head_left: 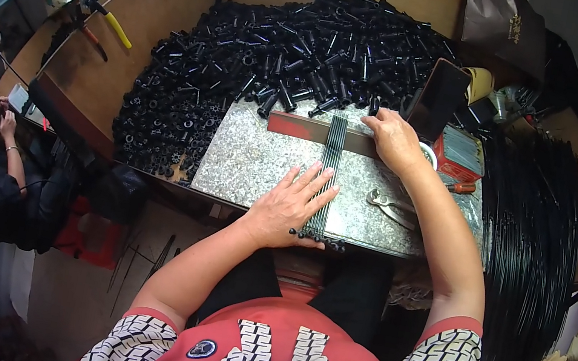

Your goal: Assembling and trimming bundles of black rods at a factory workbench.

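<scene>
My left hand point(284, 209) lies with fingers spread over a row of thin black rods point(336, 136), its thumb by their knobbed ends at the near table edge. The rods run away from me, side by side, across a flat metal bar point(296, 127) with a reddish left end. Beyond the bar's right part, my right hand point(391, 138) is closed in a pinch at a small black tube point(374, 106). Its fingertips partly hide that tube. The bar rests on a speckled stone slab point(239, 157).
A large heap of black tubular parts point(288, 50) covers the back. Pincers point(393, 207), a red box point(460, 154) and a propped phone point(437, 98) are at right. Long black rods point(529, 251) hang over the right edge. Another person point(5, 186) sits at far left.
</scene>
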Demonstrator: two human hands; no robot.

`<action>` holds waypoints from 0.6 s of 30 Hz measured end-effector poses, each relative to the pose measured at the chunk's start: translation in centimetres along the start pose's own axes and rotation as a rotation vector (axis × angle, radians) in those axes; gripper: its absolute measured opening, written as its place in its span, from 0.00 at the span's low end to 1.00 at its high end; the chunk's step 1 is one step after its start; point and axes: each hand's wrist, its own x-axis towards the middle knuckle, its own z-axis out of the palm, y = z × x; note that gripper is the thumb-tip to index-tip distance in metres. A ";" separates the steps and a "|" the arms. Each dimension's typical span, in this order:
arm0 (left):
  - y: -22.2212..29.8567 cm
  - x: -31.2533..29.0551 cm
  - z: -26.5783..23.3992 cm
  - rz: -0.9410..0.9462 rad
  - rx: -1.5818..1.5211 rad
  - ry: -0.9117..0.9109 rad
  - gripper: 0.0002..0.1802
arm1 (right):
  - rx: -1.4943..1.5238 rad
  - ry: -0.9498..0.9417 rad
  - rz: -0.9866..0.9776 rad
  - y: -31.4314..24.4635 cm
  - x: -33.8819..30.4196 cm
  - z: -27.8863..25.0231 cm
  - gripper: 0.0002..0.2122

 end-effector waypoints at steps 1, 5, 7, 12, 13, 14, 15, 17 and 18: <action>0.0 0.0 0.1 0.001 -0.001 0.004 0.51 | 0.015 -0.015 0.012 -0.1 0.1 0.0 0.14; 0.0 0.1 0.0 0.005 0.008 0.000 0.52 | 0.024 0.002 0.008 -0.1 0.2 0.3 0.12; 0.0 0.0 0.0 0.002 0.012 -0.005 0.51 | 0.011 -0.015 0.001 -0.3 0.4 0.2 0.13; 0.1 0.0 0.0 0.003 0.005 -0.007 0.51 | -0.024 -0.056 -0.020 -0.1 0.7 -0.1 0.15; 0.0 0.1 0.0 0.012 0.013 0.002 0.51 | 0.014 -0.003 -0.026 0.0 0.7 0.3 0.11; 0.1 0.1 0.0 0.015 0.015 0.003 0.51 | 0.012 0.000 -0.025 0.1 0.7 0.4 0.11; 0.1 0.0 0.0 0.006 -0.004 0.001 0.52 | 0.018 -0.004 -0.026 0.0 0.8 0.4 0.12; 0.0 0.0 0.0 -0.003 -0.020 0.001 0.54 | 0.027 -0.037 -0.002 -0.3 0.9 0.2 0.12; 0.0 0.0 0.0 0.002 -0.014 -0.002 0.54 | 0.025 -0.034 -0.003 -0.2 0.9 0.2 0.12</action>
